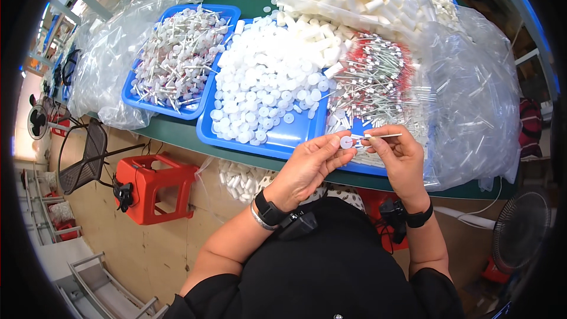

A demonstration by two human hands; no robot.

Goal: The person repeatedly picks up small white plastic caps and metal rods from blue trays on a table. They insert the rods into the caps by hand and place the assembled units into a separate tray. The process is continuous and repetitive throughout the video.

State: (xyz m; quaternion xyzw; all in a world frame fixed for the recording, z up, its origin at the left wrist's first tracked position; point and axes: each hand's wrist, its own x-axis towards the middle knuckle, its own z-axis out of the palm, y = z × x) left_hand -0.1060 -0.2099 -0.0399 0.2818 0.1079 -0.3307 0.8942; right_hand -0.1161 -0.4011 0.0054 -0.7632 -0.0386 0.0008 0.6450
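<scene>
Left grip (308,164) pinches white disc (346,142); my right grip (405,155) pinches thin rod (393,136), three o'clock of disc, axis nine-to-three.

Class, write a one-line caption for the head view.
Left fingers pinch a white disc, right fingers a thin rod, near blue trays.

Room over bare front of middle blue tray (305,130), white discs (254,80) heaped behind; plastic bag (472,106) blocking beyond right hand (403,156)
</scene>
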